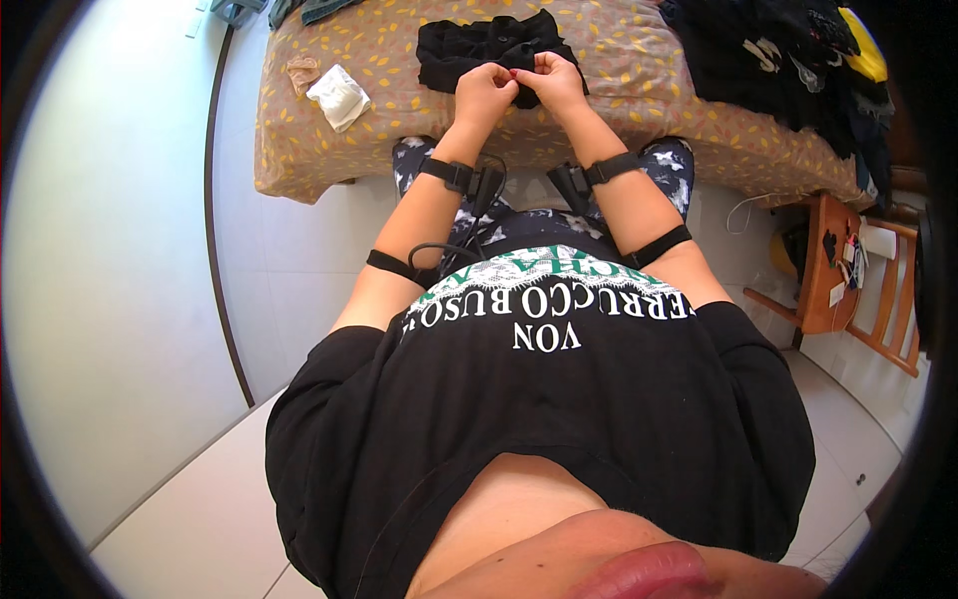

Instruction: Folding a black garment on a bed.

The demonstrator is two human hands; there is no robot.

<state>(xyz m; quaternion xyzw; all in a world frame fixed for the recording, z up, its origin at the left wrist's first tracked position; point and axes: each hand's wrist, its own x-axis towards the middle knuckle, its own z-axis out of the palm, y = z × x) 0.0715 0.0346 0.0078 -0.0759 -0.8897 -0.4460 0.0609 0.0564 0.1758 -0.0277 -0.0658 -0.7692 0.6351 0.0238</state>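
Note:
A black buttoned garment (486, 49) lies bunched on the bed's patterned cover (397, 82), straight ahead of me. Both my hands are at its near edge, their fingertips meeting. My left hand (485, 91) pinches with thumb and forefinger, and my right hand (555, 81) does the same beside it, its other fingers curled on the cloth. The black fabric runs under and between the fingers; the exact bit pinched is too small to make out. Dark straps with small devices and cables sit on both forearms.
A white folded cloth (339, 98) and a small beige cloth (302, 74) lie on the bed to the left. Dark clothes (748, 67) with a yellow piece (864, 49) are piled at the right. A wooden chair (827, 266) holding small items and cables stands on the right.

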